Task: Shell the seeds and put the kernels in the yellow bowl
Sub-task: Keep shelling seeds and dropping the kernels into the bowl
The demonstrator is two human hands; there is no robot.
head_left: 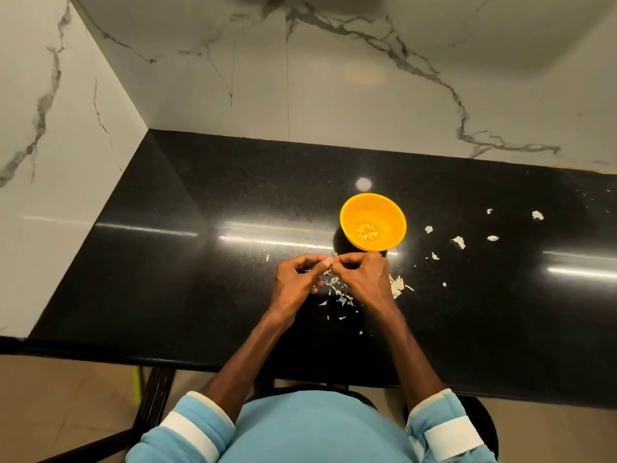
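A yellow bowl (387, 208) stands on the black countertop (200, 262), with several pale kernels (366, 230) at its bottom. Just in front of the bowl, my left hand (297, 279) and my right hand (364, 279) meet fingertip to fingertip, fingers curled, pinching a small seed between them. The seed itself is almost hidden by the fingertips. Below and between my hands lies a heap of pale shell scraps (340, 292).
Bigger white shell pieces (459, 241) are scattered on the countertop to the right of the bowl. Marble walls close the counter at the back and the left. The counter's front edge runs just above my lap; a dark chair is below it.
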